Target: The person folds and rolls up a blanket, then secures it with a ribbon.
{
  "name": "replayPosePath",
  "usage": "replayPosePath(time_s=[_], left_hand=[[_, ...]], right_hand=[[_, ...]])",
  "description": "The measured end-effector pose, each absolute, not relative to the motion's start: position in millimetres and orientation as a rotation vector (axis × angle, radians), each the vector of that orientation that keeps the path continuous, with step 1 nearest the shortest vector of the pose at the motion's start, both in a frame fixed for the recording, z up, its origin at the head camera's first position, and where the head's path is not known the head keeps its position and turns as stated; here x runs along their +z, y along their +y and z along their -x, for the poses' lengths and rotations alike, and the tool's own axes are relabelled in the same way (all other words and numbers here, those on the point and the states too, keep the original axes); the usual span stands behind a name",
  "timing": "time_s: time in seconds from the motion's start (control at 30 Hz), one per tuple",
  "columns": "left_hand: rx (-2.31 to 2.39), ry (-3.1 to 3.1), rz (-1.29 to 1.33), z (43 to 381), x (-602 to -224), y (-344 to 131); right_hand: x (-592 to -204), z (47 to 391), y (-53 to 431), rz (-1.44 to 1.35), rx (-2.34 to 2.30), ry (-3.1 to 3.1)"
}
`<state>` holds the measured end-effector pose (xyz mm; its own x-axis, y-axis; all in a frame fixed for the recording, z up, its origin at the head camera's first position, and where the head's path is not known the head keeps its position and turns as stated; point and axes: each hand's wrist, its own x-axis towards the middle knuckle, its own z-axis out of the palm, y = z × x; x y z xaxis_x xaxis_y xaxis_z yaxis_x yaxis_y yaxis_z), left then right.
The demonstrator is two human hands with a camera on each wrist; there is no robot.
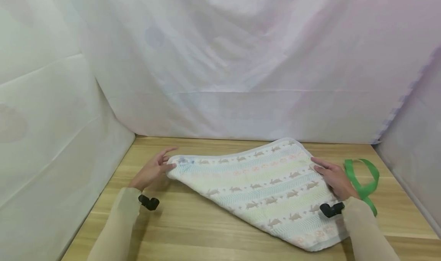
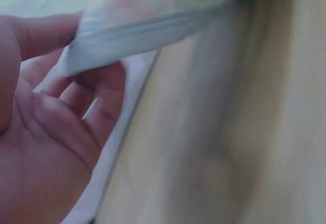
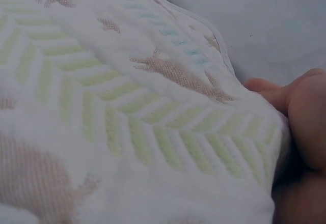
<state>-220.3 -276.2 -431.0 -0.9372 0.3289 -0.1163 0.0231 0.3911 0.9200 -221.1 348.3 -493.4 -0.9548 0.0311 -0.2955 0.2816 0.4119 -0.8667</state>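
Observation:
A white towel (image 1: 262, 184) with pastel stripes and brown rabbits spans the space between both hands, its left corner raised off the table and its lower right part spread toward the front. My left hand (image 1: 153, 171) pinches that left corner; the left wrist view has the thumb (image 2: 48, 33) on one face and curled fingers behind the bound edge. At the right edge of the towel, my right hand (image 1: 335, 178) grips the cloth. Its fingers (image 3: 305, 107) show at the border in the right wrist view, partly hidden by the fabric.
A green ribbon (image 1: 370, 186) lies in a loose loop on the wooden table (image 1: 193, 230), just beyond my right hand. White curtains (image 1: 220, 111) hang behind the table and along both sides.

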Motion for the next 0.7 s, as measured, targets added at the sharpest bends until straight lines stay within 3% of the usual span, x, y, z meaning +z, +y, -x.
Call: replayPosePath(time_s=[0.27,0.47,0.7], left_hand=[[1.701,2.498,-0.023,239.9,-408.1,-249.6],[1.727,2.495,0.074,246.8,-423.1,-241.1],[1.609,2.429,0.008,234.6,-445.8,-249.8]], right_hand=[[-495.7,222.3,346.9,-0.333,-1.611,2.420],[-497.8,224.7,344.8,-0.423,-1.617,2.414],[-499.3,225.1,346.2,-0.482,-1.593,2.429]])
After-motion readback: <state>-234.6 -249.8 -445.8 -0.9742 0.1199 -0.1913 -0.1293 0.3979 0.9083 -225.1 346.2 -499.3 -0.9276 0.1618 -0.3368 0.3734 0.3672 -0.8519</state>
